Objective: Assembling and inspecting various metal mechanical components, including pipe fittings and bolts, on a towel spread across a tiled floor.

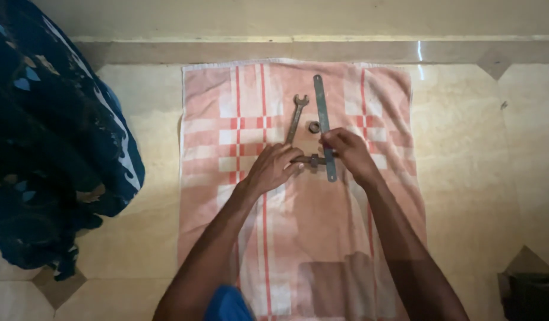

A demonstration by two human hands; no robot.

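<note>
A small bolt [313,159] is gripped by the left hand [273,168] and right hand [346,151], at six o'clock of a nut [314,126], on a towel [215,119].

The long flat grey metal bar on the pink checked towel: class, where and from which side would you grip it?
Probably grip the long flat grey metal bar at its free far half, from above, pinching its long edges. It lies flat, and the right hand covers its near part.

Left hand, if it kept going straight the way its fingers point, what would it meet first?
The left hand points right, toward the right hand. It would probably meet the small bolt-like piece between them first, then the flat metal bar.
</note>
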